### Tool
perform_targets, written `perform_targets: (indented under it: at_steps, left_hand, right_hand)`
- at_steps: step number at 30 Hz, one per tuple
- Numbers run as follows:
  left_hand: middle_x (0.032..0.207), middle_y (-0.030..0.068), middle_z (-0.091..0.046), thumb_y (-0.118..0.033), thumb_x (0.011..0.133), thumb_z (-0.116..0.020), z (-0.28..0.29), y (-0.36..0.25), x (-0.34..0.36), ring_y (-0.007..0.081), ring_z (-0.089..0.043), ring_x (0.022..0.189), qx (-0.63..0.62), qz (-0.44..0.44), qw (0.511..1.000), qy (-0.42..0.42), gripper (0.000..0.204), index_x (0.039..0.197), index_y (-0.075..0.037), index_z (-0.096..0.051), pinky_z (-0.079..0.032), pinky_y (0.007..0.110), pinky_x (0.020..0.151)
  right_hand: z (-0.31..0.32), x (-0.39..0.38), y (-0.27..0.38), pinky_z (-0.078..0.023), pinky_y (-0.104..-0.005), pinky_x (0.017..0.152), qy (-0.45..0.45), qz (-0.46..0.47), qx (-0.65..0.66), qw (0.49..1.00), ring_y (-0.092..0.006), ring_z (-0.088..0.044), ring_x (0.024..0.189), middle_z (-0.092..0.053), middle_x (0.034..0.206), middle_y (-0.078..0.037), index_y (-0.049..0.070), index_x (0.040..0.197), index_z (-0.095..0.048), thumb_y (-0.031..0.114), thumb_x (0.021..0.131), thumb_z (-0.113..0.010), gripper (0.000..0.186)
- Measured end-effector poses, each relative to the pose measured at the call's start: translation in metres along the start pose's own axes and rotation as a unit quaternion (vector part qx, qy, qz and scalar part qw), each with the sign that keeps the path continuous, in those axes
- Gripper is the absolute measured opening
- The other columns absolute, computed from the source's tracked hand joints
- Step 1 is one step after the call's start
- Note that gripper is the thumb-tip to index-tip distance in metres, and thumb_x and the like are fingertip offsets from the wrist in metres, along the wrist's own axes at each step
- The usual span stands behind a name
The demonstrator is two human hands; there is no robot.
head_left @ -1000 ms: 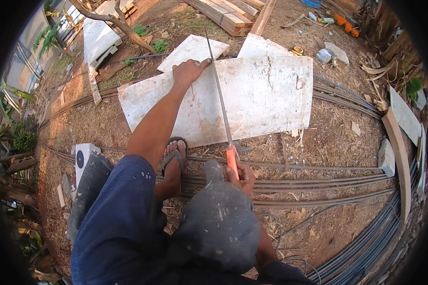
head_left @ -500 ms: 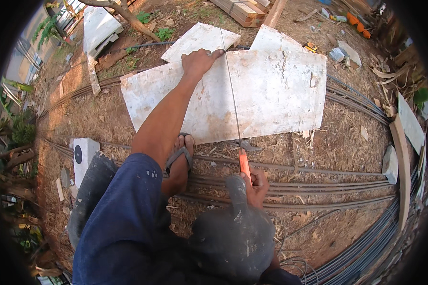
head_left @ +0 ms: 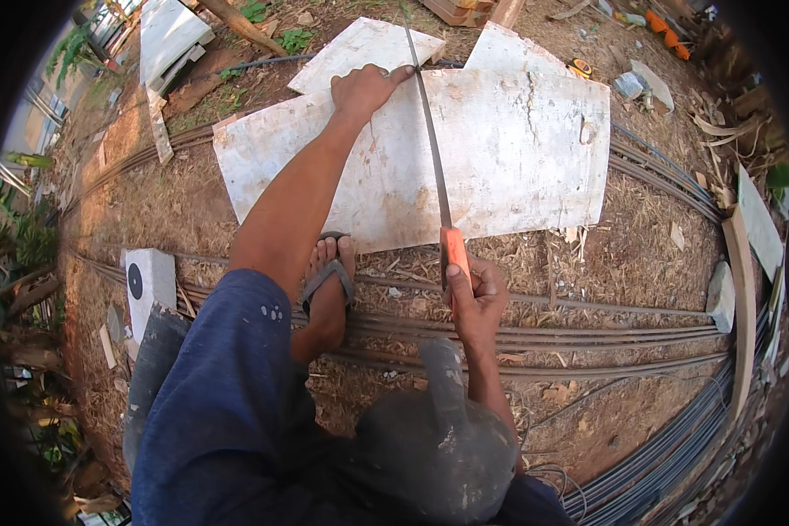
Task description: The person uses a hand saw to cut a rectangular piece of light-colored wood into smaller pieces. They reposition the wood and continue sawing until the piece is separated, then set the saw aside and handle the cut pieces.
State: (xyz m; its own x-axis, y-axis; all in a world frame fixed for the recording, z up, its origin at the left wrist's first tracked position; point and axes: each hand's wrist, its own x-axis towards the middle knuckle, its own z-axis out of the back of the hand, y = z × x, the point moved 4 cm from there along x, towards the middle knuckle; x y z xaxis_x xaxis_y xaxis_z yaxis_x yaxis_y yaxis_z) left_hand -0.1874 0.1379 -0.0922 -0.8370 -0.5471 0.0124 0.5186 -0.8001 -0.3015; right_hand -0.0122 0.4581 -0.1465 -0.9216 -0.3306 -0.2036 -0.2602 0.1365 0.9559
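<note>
The right hand (head_left: 479,296) clasped an orange-handled metal saw (head_left: 435,158) across a white rectangular board (head_left: 517,149) ahead, whose far edge the left hand (head_left: 366,90), grip unclear, touched, outdoors over straw-littered brown ground (head_left: 605,272).

1. Left hand (head_left: 362,90): bare, ungloved, with a bare wrist and forearm (head_left: 294,202)
2. Left sleeve (head_left: 215,359): loose blue cloth ending around the elbow, creased, deepening to near black in the shadow; a small cluster of pale round spots (head_left: 272,312) sits near its hem, paint or print, impossible to tell
3. Right hand (head_left: 482,302): also bare, with no glove
4. Right sleeve (head_left: 535,502): dark navy, seen only at the lower edge
5. Sandal (head_left: 321,281): dark grey flip-flop with a broad V-shaped strap, worn on a sockless foot with bare toes
6. Legwear (head_left: 438,447): apparently dark grey cloth, rounded, flecked with pale marks, its lower part lost in shadow
</note>
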Motion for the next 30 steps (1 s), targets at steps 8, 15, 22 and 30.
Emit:
perform_targets:
  at_steps: [8,15,22,30]
  left_hand:
    - [0.098,0.0141,-0.069,-0.079,0.076,-0.037,-0.018,0.013,0.022,0.0279,-0.065,0.097,0.022,0.006,1.000,0.018,0.082,0.108,-0.010,-0.069,-0.045,0.040,0.085]
    - [0.094,0.0143,-0.069,-0.077,0.077,-0.042,-0.034,0.019,0.036,0.0273,-0.066,0.093,0.008,0.022,0.998,0.064,0.080,0.101,-0.006,-0.068,-0.045,0.040,0.082]
    - [0.103,0.0186,-0.067,-0.079,0.077,-0.039,-0.040,0.018,0.032,0.0314,-0.063,0.101,0.010,0.026,0.995,0.095,0.086,0.110,-0.004,-0.065,-0.045,0.041,0.088]
    - [0.103,0.0170,-0.067,-0.076,0.079,-0.038,-0.030,0.007,0.023,0.0311,-0.063,0.101,0.006,0.014,0.995,0.095,0.082,0.111,-0.005,-0.066,-0.044,0.042,0.090]
  right_hand:
    - [0.002,-0.006,0.024,-0.048,-0.0300,0.078,0.046,0.156,-0.012,0.987,-0.0178,-0.058,0.093,-0.059,0.105,-0.014,-0.002,0.130,-0.044,0.022,0.084,-0.066,0.057]
    - [-0.003,-0.004,-0.005,-0.046,-0.0315,0.086,-0.015,0.160,-0.114,0.980,-0.0190,-0.059,0.098,-0.062,0.111,-0.018,-0.006,0.127,-0.050,0.015,0.086,-0.060,0.046]
    - [-0.004,-0.031,0.003,-0.049,-0.0273,0.072,-0.028,0.133,-0.165,0.977,-0.0162,-0.061,0.083,-0.065,0.101,-0.018,-0.008,0.125,-0.051,0.015,0.087,-0.057,0.044]
    - [-0.028,0.039,-0.007,-0.044,-0.0252,0.065,-0.045,0.193,-0.121,0.973,-0.0117,-0.054,0.075,-0.062,0.091,-0.010,-0.007,0.127,-0.049,0.018,0.091,-0.055,0.044]
